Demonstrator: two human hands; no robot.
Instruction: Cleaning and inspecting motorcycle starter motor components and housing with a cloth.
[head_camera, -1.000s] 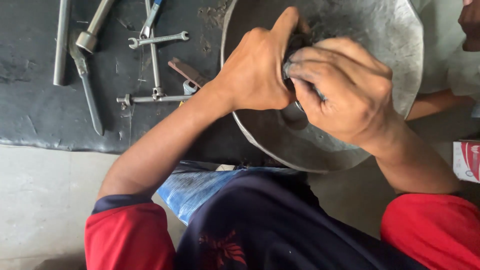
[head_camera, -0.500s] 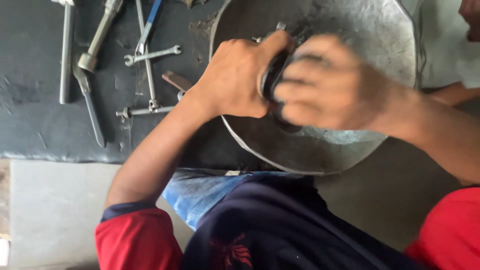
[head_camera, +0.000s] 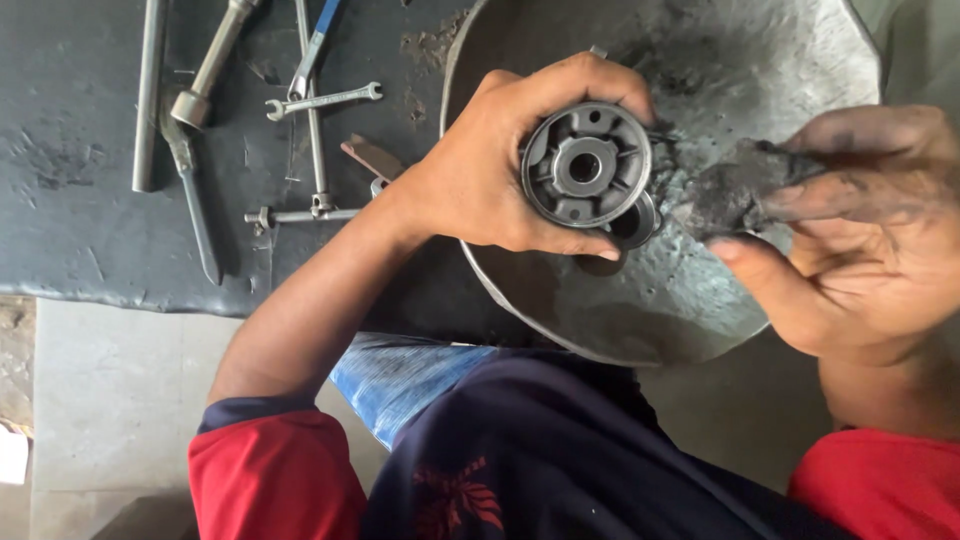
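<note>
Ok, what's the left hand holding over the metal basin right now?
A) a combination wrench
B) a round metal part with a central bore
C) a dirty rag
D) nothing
B: the left hand grips a round grey metal part with a hole in its middle, held above the basin; the wrenches lie on the dark mat to the side.

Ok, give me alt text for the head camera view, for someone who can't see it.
A left hand holds a round grey ribbed metal part over a wide grimy metal pan, while the right hand pinches a dark greasy rag beside it. Steel spanners lie on a black mat to the left.
</note>
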